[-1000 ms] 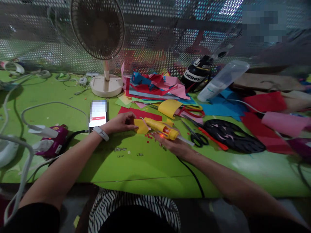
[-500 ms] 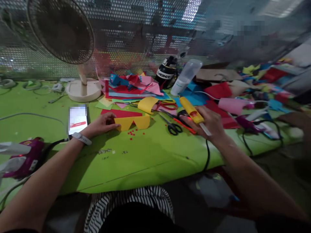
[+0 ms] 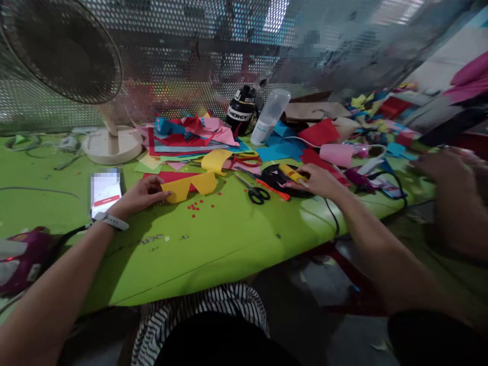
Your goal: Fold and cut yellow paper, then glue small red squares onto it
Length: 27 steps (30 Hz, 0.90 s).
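Note:
My left hand (image 3: 149,192) is closed in a pinch on the left end of a yellow paper cutout (image 3: 202,184), shaped like a pair of glasses. Behind the cutout lies a strip of red paper (image 3: 168,176). My right hand (image 3: 314,181) is closed around the near end of a yellow glue gun (image 3: 292,173), which is low over a black round thing (image 3: 271,175) on the table. Black-handled scissors (image 3: 258,194) and an orange-handled tool (image 3: 273,190) lie left of this hand. Several tiny red paper bits (image 3: 195,206) are scattered in front of the cutout.
A phone (image 3: 105,190) and a fan (image 3: 110,145) stand to the left. Stacked coloured paper (image 3: 190,145), a black bottle (image 3: 240,113) and a clear-topped white bottle (image 3: 269,119) are at the back. Another person's hand (image 3: 444,170) is at the far right.
My right hand has lowered the glue gun toward the black round thing. My left hand still holds the cutout. The view has turned right, and another person's arm shows there.

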Tool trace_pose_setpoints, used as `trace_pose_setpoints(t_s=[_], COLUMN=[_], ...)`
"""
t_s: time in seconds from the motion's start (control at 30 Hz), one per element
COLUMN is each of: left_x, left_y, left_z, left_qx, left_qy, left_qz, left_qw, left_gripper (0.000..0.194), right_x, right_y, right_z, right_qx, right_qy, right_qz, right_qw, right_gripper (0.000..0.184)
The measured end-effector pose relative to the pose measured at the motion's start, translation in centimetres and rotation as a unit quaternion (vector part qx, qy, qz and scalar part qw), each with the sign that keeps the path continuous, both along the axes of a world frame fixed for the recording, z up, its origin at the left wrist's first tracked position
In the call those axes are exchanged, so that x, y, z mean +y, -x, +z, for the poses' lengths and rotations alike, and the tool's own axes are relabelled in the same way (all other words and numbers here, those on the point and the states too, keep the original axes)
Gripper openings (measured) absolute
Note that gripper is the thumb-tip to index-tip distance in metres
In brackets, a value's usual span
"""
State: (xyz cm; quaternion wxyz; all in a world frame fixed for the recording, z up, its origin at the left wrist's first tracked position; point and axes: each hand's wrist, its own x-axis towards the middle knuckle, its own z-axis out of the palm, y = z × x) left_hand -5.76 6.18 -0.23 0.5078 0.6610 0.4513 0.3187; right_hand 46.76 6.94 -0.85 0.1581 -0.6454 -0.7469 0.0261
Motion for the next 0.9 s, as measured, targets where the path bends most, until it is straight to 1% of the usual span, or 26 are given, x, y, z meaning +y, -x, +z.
trace_pose_setpoints(t_s=[0.1, 0.17, 0.2, 0.27, 0.33, 0.37, 0.4, 0.47, 0.53, 0.57, 0.63, 0.73, 0.8, 0.9], left_x=[0.1, 0.1, 0.1, 0.2, 0.2, 0.3, 0.4, 0.5, 0.5, 0.5, 0.5, 0.4, 0.4, 0.5], left_y=[0.1, 0.1, 0.1, 0.0, 0.0, 0.1, 0.1, 0.2, 0.2, 0.2, 0.2, 0.2, 0.3, 0.4], left_z=[0.1, 0.3, 0.3, 0.4, 0.3, 0.2, 0.2, 0.0, -0.1, -0.1, -0.1, -0.1, -0.1, -0.2], left_qx=[-0.021, -0.031, -0.038, -0.051, -0.055, -0.054, -0.054, -0.057, -0.061, -0.063, -0.069, -0.086, -0.103, -0.12], left_qy=[0.001, 0.001, 0.003, 0.008, 0.01, 0.009, 0.006, 0.001, -0.001, -0.001, -0.001, -0.002, -0.002, 0.002], left_qz=[0.005, 0.007, 0.012, 0.022, 0.029, 0.032, 0.035, 0.043, 0.049, 0.052, 0.057, 0.071, 0.082, 0.094], left_qw=[1.0, 0.999, 0.999, 0.998, 0.998, 0.998, 0.998, 0.997, 0.997, 0.997, 0.996, 0.994, 0.991, 0.988], left_gripper=[0.043, 0.041, 0.041, 0.043, 0.044, 0.044, 0.044, 0.046, 0.047, 0.047, 0.047, 0.045, 0.044, 0.045], right_x=[-0.3, -0.7, -1.0, -1.6, -2.3, -2.6, -2.9, -3.3, -3.5, -3.5, -3.5, -3.4, -3.5, -3.6], right_y=[-0.7, -0.7, -0.5, 0.9, 3.4, 4.9, 6.5, 9.3, 11.0, 11.3, 11.2, 10.5, 10.4, 11.2], right_z=[0.6, 1.6, 2.1, 3.2, 3.9, 4.0, 4.0, 3.7, 3.2, 2.9, 2.7, 2.7, 2.6, 2.2], right_qx=[0.041, 0.049, 0.045, 0.03, 0.026, 0.029, 0.029, 0.005, -0.04, -0.064, -0.101, -0.117, -0.119, -0.131], right_qy=[0.072, 0.095, 0.088, 0.039, -0.001, -0.016, -0.025, 0.008, 0.039, 0.048, 0.046, 0.028, 0.037, 0.08], right_qz=[0.024, 0.043, 0.046, 0.037, 0.032, 0.041, 0.069, 0.141, 0.169, 0.164, 0.123, 0.065, 0.063, 0.088], right_qw=[0.996, 0.993, 0.994, 0.998, 0.999, 0.999, 0.997, 0.99, 0.984, 0.983, 0.986, 0.991, 0.99, 0.984], right_gripper=[0.047, 0.046, 0.045, 0.042, 0.038, 0.035, 0.033, 0.026, 0.022, 0.021, 0.02, 0.02, 0.019, 0.019])
